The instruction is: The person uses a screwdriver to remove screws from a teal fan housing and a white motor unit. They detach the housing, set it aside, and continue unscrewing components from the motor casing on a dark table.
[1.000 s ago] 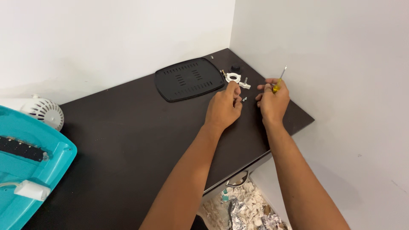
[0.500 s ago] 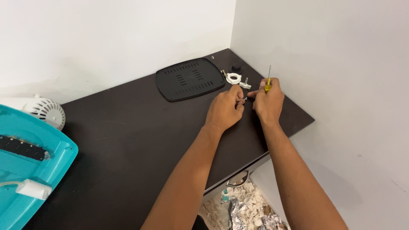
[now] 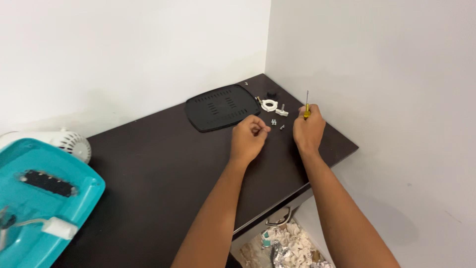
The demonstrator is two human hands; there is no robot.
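My right hand (image 3: 308, 130) is closed around a screwdriver (image 3: 307, 105) with a yellow handle, its thin shaft pointing up. My left hand (image 3: 249, 136) rests on the dark table (image 3: 148, 178) with its fingers curled in, thumb and fingertips pinched together; whether something small sits between them I cannot tell. Between the hands lie a few small screws (image 3: 275, 123). Just beyond them are a white ring-shaped part (image 3: 269, 105) and a small white piece (image 3: 282, 112).
A black vented panel (image 3: 221, 106) lies flat at the far side of the table. A teal appliance housing (image 3: 42, 198) and a white fan part (image 3: 64, 141) are at the left. A small black knob (image 3: 271, 93) sits in the corner. Crumpled foil and paper (image 3: 292, 248) lie in an opened drawer below.
Both hands have drawn back toward me and apart, uncovering the small screws. The screwdriver has turned from tilted to upright in my right hand.
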